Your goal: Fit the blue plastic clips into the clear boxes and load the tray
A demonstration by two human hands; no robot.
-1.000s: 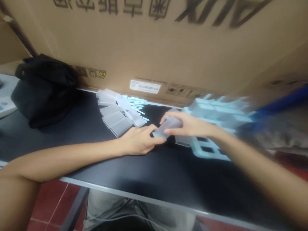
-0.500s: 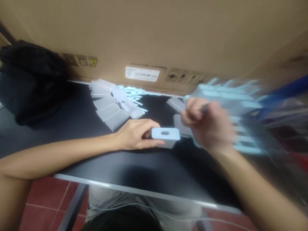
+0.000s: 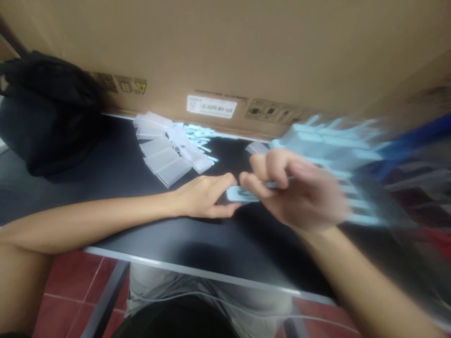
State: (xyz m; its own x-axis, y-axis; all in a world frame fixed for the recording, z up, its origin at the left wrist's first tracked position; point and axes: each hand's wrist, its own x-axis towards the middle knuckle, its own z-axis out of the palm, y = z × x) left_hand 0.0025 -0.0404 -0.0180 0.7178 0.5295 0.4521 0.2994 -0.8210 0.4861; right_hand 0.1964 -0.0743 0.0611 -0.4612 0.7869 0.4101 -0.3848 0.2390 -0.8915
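Observation:
My left hand [image 3: 204,197] is closed on a small box with a light blue top [image 3: 243,194], thumb on the near side and fingers on the far side. The box is just above or on the black table; I cannot tell which. My right hand [image 3: 303,192], blurred, has its fingers curled over the right end of the box top and hides that end. Whatever those fingers pinch is out of sight. Beyond my left hand lie several translucent white sleeves [image 3: 172,170] and a pile of thin light blue strips [image 3: 197,135].
A large cardboard carton [image 3: 225,47] walls off the back of the black table [image 3: 211,239]. A black bag [image 3: 45,112] sits at the left. Blurred light blue pieces with upright prongs [image 3: 324,141] stand at the right, near a blue bar [image 3: 419,136].
My right hand has come down and left, from above and beside the box onto its top. My left hand keeps its grip. The view has shifted slightly.

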